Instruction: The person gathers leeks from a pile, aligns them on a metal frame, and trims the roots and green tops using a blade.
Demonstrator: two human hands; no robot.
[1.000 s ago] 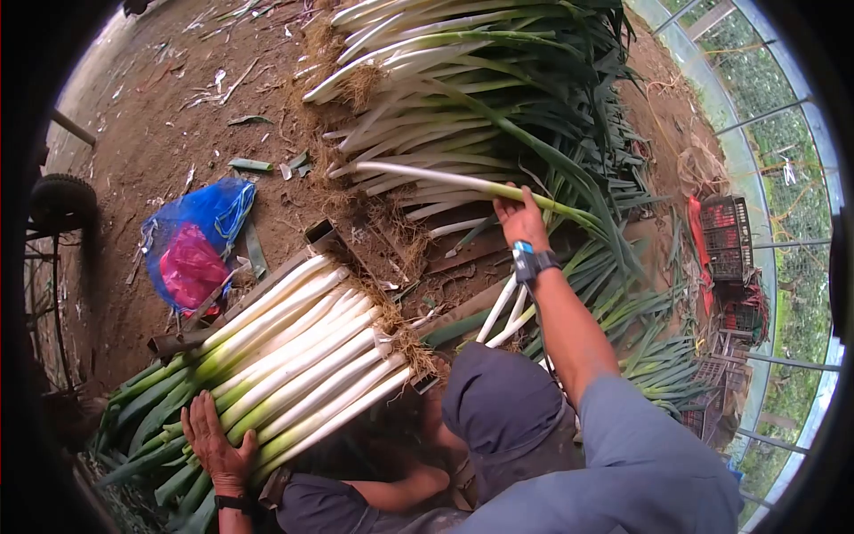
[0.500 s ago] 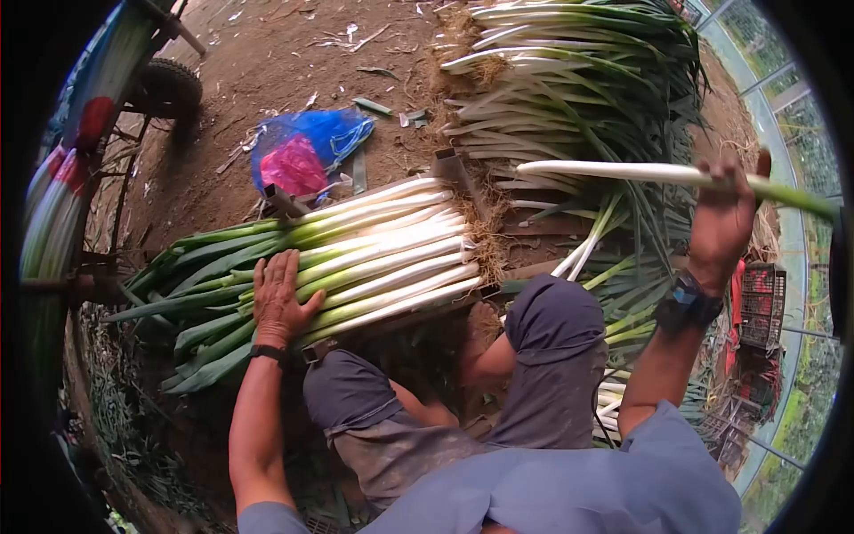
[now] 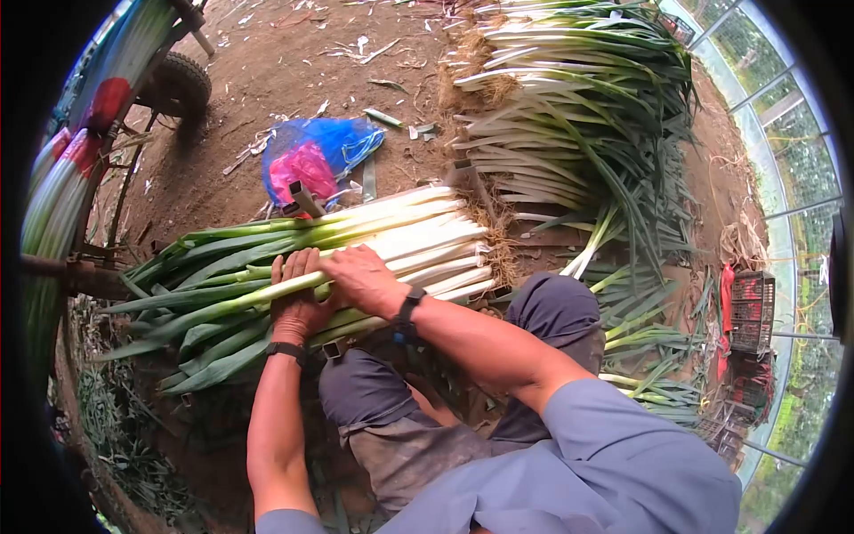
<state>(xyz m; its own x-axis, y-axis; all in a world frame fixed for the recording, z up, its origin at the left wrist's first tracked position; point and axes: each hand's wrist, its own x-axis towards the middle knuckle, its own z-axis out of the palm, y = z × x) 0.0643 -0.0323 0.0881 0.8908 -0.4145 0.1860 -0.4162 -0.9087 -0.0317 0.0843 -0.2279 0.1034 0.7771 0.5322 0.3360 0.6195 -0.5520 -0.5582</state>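
A bundle of long green onions [image 3: 418, 236] lies side by side across a low metal frame, white stems and roots to the right, green leaves to the left. One green onion [image 3: 209, 307] lies on top, slanting across my left hand [image 3: 301, 298]; the fingers curl round its stalk over the bundle. My right hand [image 3: 365, 278] is beside it, knuckles up, its closed fingertips at the same stalk and partly hidden. The hands touch or nearly touch. The stalk's white end is hidden behind my right hand.
A large pile of untrimmed green onions [image 3: 569, 107] lies at the upper right. Frame posts [image 3: 307, 198] stick up behind the bundle. A blue plastic bag [image 3: 334, 142] lies on the soil. Dark crates [image 3: 753, 311] stand right, a wheeled cart [image 3: 182, 84] upper left.
My right hand has come from the far right to beside my left hand, bringing a single green onion onto the bundle. My left hand has shifted slightly right and curled round the stalk.
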